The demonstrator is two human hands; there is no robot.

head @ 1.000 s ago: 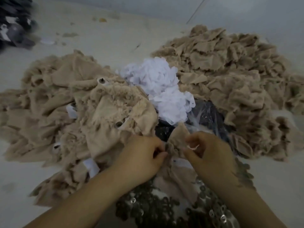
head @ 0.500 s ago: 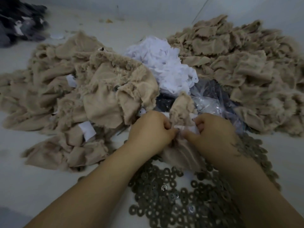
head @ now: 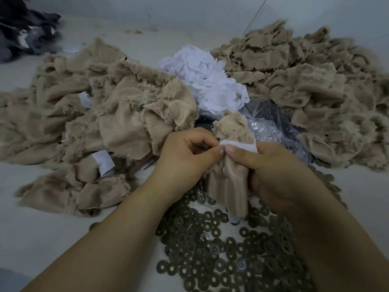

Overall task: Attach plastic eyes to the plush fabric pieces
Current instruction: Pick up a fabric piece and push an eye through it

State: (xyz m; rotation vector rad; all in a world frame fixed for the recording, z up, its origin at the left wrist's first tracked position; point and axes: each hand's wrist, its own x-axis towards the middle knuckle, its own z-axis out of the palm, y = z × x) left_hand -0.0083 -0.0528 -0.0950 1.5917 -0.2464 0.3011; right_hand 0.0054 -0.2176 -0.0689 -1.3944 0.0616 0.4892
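Note:
My left hand (head: 187,157) and my right hand (head: 271,171) meet at the centre and both pinch one tan plush piece (head: 228,175) with a white backing patch (head: 240,146) on its top edge. The thumbs press together at the patch's left corner. The fabric hangs down between the hands over a spread of dark round washers (head: 227,256). No plastic eye shows between the fingers. A clear bag of dark eyes (head: 271,123) lies just behind the hands.
A heap of tan plush pieces with eyes and white patches (head: 109,123) fills the left. Another tan heap (head: 311,85) fills the right. White patches (head: 208,81) are piled at the middle back. Dark fabric (head: 23,30) lies far left on the pale table (head: 37,228).
The view has tilted down, showing more washers. The hands have drawn closer, and the white patch now shows on top of the held piece, pinched by both thumbs.

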